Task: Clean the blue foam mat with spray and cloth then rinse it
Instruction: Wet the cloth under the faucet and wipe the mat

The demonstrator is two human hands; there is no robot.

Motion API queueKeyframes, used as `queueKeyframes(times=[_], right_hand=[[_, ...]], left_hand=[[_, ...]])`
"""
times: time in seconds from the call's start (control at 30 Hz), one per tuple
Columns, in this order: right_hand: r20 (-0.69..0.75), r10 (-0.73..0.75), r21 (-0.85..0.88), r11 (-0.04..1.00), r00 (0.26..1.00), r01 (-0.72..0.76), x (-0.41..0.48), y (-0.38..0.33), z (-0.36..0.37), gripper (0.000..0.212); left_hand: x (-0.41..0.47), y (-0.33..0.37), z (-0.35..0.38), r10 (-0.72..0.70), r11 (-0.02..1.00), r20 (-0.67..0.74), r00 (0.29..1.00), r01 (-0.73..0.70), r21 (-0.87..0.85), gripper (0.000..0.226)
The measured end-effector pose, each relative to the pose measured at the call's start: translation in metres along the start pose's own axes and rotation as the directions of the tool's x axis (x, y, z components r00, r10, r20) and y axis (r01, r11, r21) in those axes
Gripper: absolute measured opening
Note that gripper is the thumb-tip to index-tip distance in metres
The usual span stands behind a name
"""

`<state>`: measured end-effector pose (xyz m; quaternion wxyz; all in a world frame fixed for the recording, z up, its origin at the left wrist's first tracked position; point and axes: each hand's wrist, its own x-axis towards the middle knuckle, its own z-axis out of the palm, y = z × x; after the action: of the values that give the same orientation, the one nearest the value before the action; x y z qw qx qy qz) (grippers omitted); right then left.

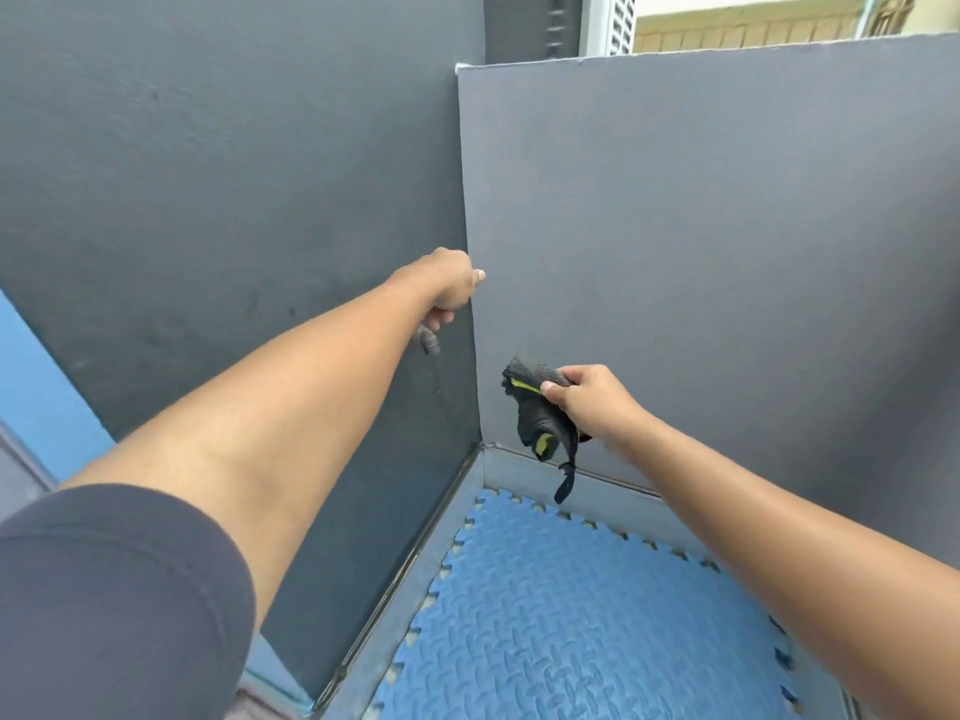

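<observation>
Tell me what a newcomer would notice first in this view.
Probably the two bare arms reaching into the grey wall corner: the left hand closes on a tap on the left wall, while the right hand holds a dark cloth with yellow trim. Below lies the blue foam mat.

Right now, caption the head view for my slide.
Left hand on wall tap, right hand holding cloth above blue foam mat.

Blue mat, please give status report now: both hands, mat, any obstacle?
Left hand on wall tap. Right hand gripping dark cloth, raised above blue foam mat. Mat flat on floor, nothing on it.
</observation>
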<state>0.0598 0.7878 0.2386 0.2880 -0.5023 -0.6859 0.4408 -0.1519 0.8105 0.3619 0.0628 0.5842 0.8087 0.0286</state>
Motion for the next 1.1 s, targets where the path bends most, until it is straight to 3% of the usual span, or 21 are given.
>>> queueKeyframes(times=[0.27, 0.73, 1.1], right_hand=[[-0.026, 0.074, -0.045, 0.996, 0.997, -0.075, 0.012, 0.011, 0.009, 0.023], [-0.044, 0.051, -0.096, 0.994, 0.998, -0.055, 0.011, 0.001, -0.008, 0.022], [-0.029, 0.046, -0.085, 0.995, 0.999, -0.048, 0.019, -0.002, 0.0, 0.021]], left_hand=[[0.007, -0.003, 0.003, 0.217, 0.972, -0.059, 0.974, -0.222, -0.08, 0.048], [0.006, -0.002, 0.001, 0.206, 0.965, -0.025, 0.978, -0.207, -0.164, 0.047], [0.006, 0.001, 0.001, 0.206, 0.969, -0.02, 0.978, -0.207, -0.133, 0.052]])
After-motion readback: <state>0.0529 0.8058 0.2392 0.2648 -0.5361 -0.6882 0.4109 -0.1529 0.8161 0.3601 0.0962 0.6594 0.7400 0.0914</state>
